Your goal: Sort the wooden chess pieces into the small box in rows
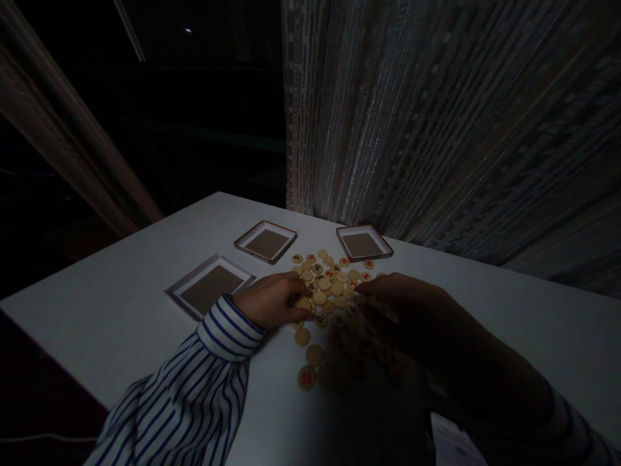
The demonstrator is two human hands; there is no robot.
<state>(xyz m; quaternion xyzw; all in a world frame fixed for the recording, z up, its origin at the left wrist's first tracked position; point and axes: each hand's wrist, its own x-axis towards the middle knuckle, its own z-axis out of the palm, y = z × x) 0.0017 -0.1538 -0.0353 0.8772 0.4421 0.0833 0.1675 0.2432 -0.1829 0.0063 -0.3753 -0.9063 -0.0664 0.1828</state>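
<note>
Round, pale wooden xiangqi pieces [324, 283] lie in a loose heap on the white table, some showing red or black characters, others plain side up. My left hand [274, 301], in a blue-striped sleeve, rests at the heap's left edge. Its thumb and fingers are apart, touching pieces there. Across the heap, my right hand [402, 307] is spread in dim light with its fingertips by the pieces on that side. Its shadow darkens several pieces nearer me. One piece with a red character [306, 377] lies at the near edge of the scatter.
Three shallow square trays stand around the heap: a left tray [194, 310] beside my left wrist, a back tray [237, 246], and a right back tray [388, 254]. The white table [145, 285] ends at the left. A string curtain [388, 116] hangs behind it.
</note>
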